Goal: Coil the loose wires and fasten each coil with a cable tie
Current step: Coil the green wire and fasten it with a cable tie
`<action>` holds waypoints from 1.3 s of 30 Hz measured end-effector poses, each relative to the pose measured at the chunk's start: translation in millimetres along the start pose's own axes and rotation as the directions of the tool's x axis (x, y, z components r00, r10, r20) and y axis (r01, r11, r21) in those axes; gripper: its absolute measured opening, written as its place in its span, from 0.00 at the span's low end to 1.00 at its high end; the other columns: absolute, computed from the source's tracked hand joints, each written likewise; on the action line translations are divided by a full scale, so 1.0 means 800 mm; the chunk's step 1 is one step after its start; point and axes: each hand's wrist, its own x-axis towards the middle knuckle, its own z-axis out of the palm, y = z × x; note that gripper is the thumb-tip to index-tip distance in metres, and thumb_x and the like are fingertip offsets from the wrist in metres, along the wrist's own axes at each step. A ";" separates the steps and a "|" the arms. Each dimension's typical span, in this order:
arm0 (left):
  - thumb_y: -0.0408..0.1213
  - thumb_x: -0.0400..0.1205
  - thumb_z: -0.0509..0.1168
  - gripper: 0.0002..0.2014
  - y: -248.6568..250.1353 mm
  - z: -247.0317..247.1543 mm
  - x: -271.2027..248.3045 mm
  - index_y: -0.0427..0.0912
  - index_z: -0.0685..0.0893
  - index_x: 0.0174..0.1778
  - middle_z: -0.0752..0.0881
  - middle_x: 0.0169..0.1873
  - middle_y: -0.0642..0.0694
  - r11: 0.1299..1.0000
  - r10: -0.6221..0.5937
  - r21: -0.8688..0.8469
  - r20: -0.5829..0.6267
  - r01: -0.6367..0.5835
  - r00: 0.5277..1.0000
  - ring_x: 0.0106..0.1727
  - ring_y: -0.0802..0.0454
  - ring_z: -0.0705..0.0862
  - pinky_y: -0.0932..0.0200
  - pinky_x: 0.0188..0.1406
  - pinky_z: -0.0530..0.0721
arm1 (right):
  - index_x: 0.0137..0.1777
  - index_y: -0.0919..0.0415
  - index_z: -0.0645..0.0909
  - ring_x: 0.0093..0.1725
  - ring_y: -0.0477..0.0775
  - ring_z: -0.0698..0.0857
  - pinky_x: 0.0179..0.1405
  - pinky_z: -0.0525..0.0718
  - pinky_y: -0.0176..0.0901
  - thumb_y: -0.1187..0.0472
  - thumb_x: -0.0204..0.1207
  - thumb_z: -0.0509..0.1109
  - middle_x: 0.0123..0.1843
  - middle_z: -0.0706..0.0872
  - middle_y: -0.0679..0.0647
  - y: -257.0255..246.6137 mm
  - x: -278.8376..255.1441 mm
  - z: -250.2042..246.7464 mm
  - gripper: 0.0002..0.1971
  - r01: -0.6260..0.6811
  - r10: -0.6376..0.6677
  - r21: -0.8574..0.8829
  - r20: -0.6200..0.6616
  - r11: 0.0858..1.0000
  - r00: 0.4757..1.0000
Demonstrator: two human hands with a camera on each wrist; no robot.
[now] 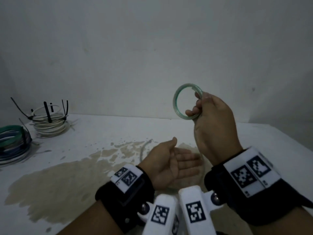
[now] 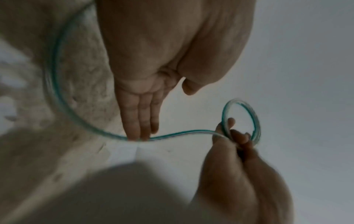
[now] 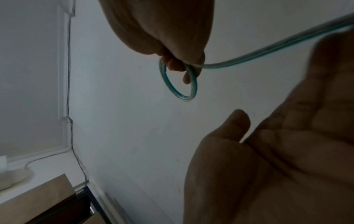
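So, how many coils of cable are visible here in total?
3. A small greenish coil held up by the right hand; a white coil with black ties at the table's back left; a green, blue and white coil at the far left edge, partly cut off.
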 end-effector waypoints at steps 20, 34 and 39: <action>0.27 0.88 0.52 0.08 0.013 -0.028 0.038 0.36 0.74 0.45 0.84 0.39 0.38 0.896 0.267 -0.253 -0.349 -0.365 0.898 0.41 0.47 0.85 0.46 0.39 0.83 | 0.45 0.65 0.80 0.23 0.44 0.76 0.38 0.84 0.43 0.67 0.85 0.55 0.27 0.75 0.51 0.057 0.012 -0.049 0.12 -0.238 0.251 0.438 0.030 0.867 0.968; 0.39 0.85 0.63 0.17 -0.013 -0.068 0.037 0.37 0.85 0.31 0.85 0.25 0.44 0.844 0.526 0.367 -0.426 -0.391 0.736 0.28 0.49 0.84 0.52 0.34 0.87 | 0.45 0.68 0.80 0.27 0.47 0.66 0.30 0.79 0.40 0.66 0.85 0.55 0.31 0.67 0.55 0.110 -0.029 -0.060 0.14 -0.388 0.375 0.074 0.147 0.919 0.915; 0.35 0.83 0.65 0.14 -0.018 -0.067 0.035 0.39 0.87 0.31 0.86 0.28 0.44 0.787 0.607 0.402 -0.371 -0.467 0.703 0.35 0.51 0.85 0.56 0.37 0.87 | 0.48 0.63 0.80 0.24 0.44 0.69 0.25 0.77 0.38 0.67 0.84 0.57 0.29 0.71 0.53 0.115 -0.032 -0.061 0.09 -0.394 0.389 -0.009 0.183 0.919 0.903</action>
